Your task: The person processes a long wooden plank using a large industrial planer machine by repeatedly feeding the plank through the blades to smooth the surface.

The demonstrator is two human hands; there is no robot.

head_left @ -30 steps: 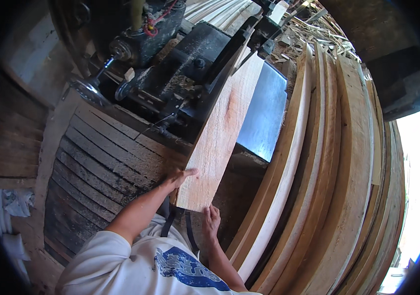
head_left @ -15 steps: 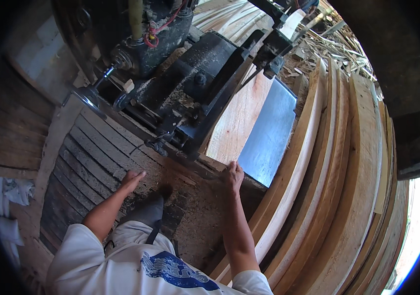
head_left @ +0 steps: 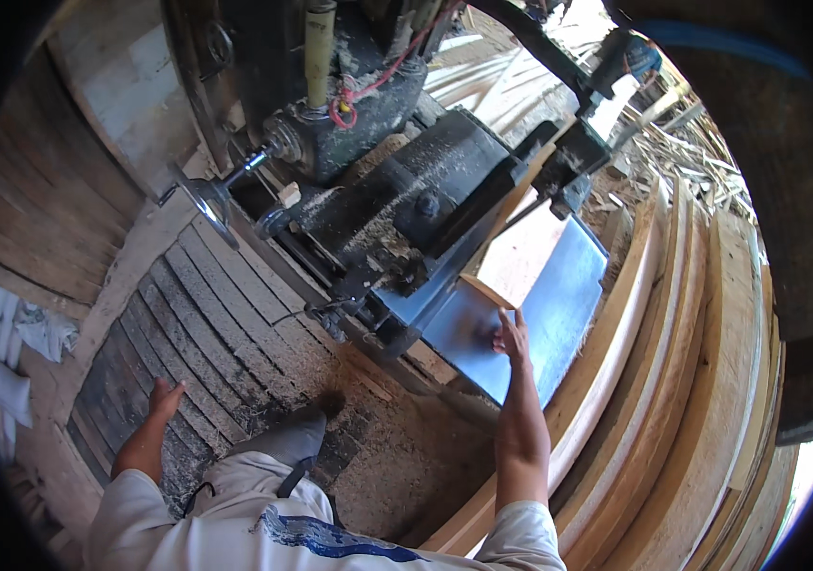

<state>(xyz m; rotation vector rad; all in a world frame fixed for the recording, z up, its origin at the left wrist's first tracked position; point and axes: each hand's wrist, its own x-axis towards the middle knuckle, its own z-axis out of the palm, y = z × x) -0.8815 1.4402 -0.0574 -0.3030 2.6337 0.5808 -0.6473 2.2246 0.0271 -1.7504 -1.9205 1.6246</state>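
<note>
A sawn wooden board (head_left: 526,249) lies flat on the blue-grey metal desk (head_left: 560,319) of a black woodworking machine (head_left: 397,186), its near end well in from the desk's front edge and its far part running under the machine's overhead guide (head_left: 579,157). The right hand (head_left: 513,335) reaches over the desk with its fingers loosely spread, the fingertips at the board's near end; they seem to touch it, without a grip around it. The left hand (head_left: 166,400) holds nothing; it is loosely open, thumb apart, above the sawdust-strewn slatted floor (head_left: 206,324), well apart from the board.

On the machine's left side are a chrome handwheel (head_left: 205,211), a small wood block (head_left: 289,195) and a red cord (head_left: 389,81) by a yellowish tube (head_left: 319,52). Long thick planks (head_left: 701,381) stand close together to the right of the desk, with wood scraps (head_left: 677,143) strewn beyond. White bags (head_left: 9,390) are stacked at the far left.
</note>
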